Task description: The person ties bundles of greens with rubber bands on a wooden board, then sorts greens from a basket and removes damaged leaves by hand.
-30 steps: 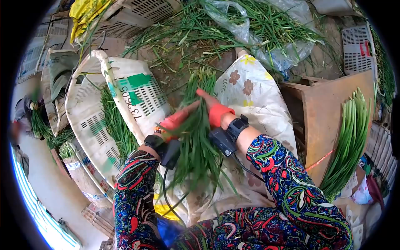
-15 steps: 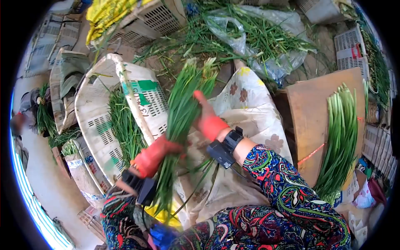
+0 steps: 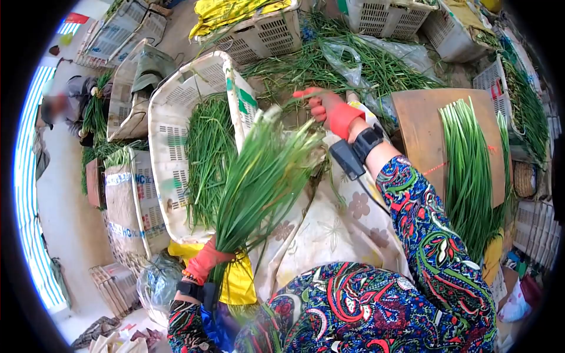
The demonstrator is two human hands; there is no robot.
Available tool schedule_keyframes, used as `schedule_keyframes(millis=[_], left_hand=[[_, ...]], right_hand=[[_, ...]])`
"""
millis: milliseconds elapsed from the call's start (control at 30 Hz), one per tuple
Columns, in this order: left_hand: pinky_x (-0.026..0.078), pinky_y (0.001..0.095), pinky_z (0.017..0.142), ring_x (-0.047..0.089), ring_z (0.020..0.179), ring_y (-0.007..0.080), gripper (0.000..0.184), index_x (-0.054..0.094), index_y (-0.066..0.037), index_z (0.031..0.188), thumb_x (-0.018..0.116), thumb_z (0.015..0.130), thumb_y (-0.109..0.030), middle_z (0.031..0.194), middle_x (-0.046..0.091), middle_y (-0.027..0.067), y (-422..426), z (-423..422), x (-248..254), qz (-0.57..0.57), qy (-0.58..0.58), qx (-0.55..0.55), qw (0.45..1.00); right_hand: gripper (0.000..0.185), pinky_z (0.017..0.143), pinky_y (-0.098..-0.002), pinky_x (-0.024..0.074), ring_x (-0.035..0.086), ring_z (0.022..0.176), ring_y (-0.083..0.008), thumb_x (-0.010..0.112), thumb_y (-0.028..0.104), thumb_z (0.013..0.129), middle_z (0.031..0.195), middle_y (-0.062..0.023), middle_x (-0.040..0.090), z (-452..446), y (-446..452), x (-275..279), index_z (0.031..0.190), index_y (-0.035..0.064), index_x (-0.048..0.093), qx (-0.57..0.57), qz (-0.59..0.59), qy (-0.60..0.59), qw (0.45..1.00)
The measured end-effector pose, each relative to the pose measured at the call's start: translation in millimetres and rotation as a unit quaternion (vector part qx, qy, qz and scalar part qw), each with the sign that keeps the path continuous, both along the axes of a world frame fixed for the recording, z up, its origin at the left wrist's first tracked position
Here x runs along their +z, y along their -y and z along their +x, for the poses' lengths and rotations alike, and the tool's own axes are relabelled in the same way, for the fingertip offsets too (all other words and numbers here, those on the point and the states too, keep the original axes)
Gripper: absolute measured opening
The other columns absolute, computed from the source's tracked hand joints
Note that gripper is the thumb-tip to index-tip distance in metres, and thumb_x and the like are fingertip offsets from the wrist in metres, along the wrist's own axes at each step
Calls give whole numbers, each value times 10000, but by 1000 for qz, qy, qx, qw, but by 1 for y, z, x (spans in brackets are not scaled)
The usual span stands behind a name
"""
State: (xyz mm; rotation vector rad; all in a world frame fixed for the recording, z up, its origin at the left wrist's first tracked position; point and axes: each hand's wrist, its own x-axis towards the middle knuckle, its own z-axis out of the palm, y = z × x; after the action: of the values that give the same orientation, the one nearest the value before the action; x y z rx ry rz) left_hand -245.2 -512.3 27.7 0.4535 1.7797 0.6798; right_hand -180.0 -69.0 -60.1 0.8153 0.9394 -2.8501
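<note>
My left hand (image 3: 207, 259), in a red glove, is closed round the lower part of a large bunch of green chives (image 3: 256, 188). The bunch leans up and to the right, its pale ends fanned out and blurred. Beyond those ends, my right hand (image 3: 335, 112), also red-gloved, is apart from the bunch. Its fingers are curled, with a few thin green leaves seemingly pinched in them. A patterned cloth (image 3: 329, 223) covers my lap below the bunch. To the left stands a white plastic crate (image 3: 170, 147) with loose chives (image 3: 209, 159) inside.
Chives (image 3: 468, 165) lie on a brown board (image 3: 412, 126) at the right. Loose greens (image 3: 376, 65) and clear plastic (image 3: 347, 67) cover the floor ahead. More crates (image 3: 385, 17) stand around. Another person (image 3: 70, 106) holds greens at the far left.
My right hand has moved away from the bunch, forward and right. My left hand has lowered toward me, still gripping the chives, whose ends have spread. The view has shifted.
</note>
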Motion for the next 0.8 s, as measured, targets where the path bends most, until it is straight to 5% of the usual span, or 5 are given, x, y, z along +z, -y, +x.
schedule_keyframes(millis=[200, 367, 533, 633, 800], left_hand=[[458, 286, 718, 550, 825, 119, 565, 444, -55, 1152, 715, 658, -98, 944, 608, 42, 25, 2, -33, 6, -242, -90, 966], [455, 287, 777, 573, 861, 160, 474, 516, -35, 1056, 736, 650, -143, 951, 612, 70, 17, 6, -40, 19, -78, 61, 995], [464, 279, 678, 583, 728, 146, 333, 549, -32, 969, 678, 663, -7, 833, 607, 36, 20, 3, -47, 80, 100, 105, 986], [466, 291, 632, 582, 656, 163, 311, 545, -26, 954, 664, 668, 7, 802, 601, 47, 20, 2, -38, 58, 141, 127, 980], [459, 281, 558, 567, 576, 161, 296, 532, -24, 943, 658, 677, 1, 718, 580, 56, 12, 12, -7, 12, 99, 141, 985]], right_hand=[[267, 365, -206, 222, 281, 400, -47, 368, 37, 775, 539, 81, 336, 20, -71, 57, 976, 12, 542, -219, 102, -85, 967], [227, 349, -197, 180, 226, 367, -38, 392, 155, 892, 498, 88, 298, 77, -113, 120, 1019, 33, 535, -388, 48, -135, 911], [304, 406, -209, 280, 318, 407, -56, 510, 330, 769, 616, 38, 492, 99, 2, 102, 966, 109, 583, -23, 356, 103, 928], [628, 536, -236, 386, 486, 593, -93, 623, 433, 685, 1058, -19, 549, 82, 81, 49, 1196, 117, 442, 65, 307, 180, 932], [445, 531, -260, 405, 501, 610, -129, 618, 325, 748, 923, -19, 580, 59, 152, 54, 1087, 62, 501, 102, 292, 102, 946]])
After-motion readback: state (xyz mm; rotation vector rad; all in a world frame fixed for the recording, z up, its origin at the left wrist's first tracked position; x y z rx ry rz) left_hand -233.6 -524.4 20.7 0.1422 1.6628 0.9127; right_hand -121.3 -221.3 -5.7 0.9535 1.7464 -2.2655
